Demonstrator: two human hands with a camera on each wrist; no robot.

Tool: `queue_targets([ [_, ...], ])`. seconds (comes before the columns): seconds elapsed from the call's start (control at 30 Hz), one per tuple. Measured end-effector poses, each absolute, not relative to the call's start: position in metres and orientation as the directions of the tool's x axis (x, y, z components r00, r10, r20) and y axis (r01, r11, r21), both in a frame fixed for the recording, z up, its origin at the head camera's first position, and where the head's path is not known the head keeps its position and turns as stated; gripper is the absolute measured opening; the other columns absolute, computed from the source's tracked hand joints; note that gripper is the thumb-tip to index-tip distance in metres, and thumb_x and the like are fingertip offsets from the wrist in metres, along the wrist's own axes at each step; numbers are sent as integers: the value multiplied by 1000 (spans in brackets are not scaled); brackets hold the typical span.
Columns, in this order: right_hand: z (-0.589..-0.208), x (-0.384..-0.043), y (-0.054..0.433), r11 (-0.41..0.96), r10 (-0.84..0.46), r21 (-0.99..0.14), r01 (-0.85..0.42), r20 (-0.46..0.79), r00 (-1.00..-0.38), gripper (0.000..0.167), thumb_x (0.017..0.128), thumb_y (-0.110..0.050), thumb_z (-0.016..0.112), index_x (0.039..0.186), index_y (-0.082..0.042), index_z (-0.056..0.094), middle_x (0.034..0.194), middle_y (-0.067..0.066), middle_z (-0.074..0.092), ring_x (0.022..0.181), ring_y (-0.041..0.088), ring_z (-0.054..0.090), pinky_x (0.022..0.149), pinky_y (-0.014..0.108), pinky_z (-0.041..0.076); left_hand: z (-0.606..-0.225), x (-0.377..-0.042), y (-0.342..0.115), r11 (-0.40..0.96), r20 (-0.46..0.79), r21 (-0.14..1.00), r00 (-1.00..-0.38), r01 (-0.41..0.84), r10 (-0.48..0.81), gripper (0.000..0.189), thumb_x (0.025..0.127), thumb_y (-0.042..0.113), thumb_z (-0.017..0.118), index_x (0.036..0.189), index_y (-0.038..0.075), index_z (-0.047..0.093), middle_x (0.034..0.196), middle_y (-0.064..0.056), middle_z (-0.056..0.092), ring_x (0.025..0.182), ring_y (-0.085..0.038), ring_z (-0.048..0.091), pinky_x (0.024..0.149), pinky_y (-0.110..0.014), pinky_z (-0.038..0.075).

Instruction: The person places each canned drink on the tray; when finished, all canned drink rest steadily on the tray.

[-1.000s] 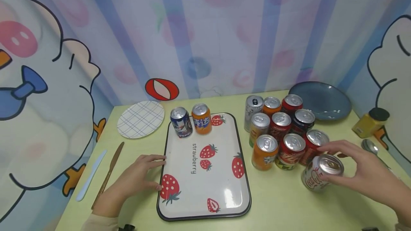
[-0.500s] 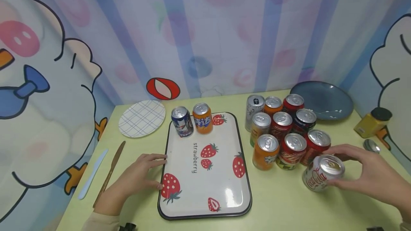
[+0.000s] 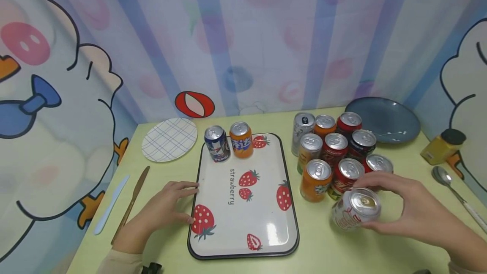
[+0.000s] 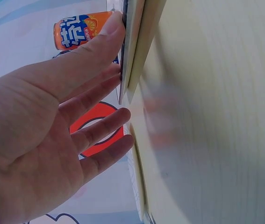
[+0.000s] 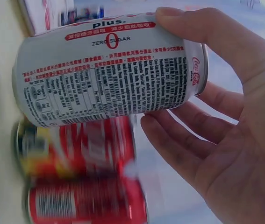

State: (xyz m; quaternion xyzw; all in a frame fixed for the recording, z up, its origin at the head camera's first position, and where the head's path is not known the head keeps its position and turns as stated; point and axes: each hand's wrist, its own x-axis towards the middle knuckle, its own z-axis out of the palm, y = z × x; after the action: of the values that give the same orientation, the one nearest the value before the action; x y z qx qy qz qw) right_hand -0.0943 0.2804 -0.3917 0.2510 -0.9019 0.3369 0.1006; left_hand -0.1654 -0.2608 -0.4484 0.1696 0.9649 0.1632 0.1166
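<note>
Head view, right hand (image 3: 412, 210): fingers clamped on tilted white aluminium cola can (image 3: 356, 209).
Left hand (image 3: 160, 212): fingers straight, touching white strawberry-print tray (image 3: 243, 240) edge.

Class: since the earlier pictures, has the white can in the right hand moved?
Yes. The white can has shifted left toward the strawberry tray, held in the right hand.

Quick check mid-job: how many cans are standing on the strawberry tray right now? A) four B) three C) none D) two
D: only a blue can and an orange can stand at the far end of the strawberry tray; the white can is in the right hand, off the tray, and the other cans stand on the table.
</note>
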Motion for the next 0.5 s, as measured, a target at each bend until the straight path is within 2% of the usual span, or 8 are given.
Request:
queue_targets([
  [0.17, -383, -101, 247, 557, -476, -616, -557, 312, -822, 68, 64, -37, 100, 122, -32, 67, 119, -17, 70, 106, 1, 67, 90, 13, 55, -449, -165, -262, 888, -170, 361, -916, 286, 364, 79, 70, 35, 95, 139, 11, 66, 152, -6, 56, 142, -38, 45, 117, -58, 43],
  [0.37, -382, -118, 210, 434, -545, -655, -619, 357, -759, 64, 68, -31, 99, 123, -29, 67, 120, -14, 70, 105, 5, 67, 89, 19, 58, -450, -167, -262, 883, -167, 369, -913, 291, 371, 78, 71, 34, 95, 139, 10, 66, 153, -6, 55, 143, -37, 45, 118, -57, 43],
  [0.5, -381, -133, 190, 420, -545, -681, -600, 339, -767, 63, 68, -28, 99, 123, -30, 66, 118, -15, 69, 104, 6, 68, 88, 27, 61, -451, -167, -261, 885, -174, 369, -915, 283, 365, 78, 71, 33, 95, 140, 10, 66, 153, -6, 55, 143, -37, 45, 118, -57, 43],
])
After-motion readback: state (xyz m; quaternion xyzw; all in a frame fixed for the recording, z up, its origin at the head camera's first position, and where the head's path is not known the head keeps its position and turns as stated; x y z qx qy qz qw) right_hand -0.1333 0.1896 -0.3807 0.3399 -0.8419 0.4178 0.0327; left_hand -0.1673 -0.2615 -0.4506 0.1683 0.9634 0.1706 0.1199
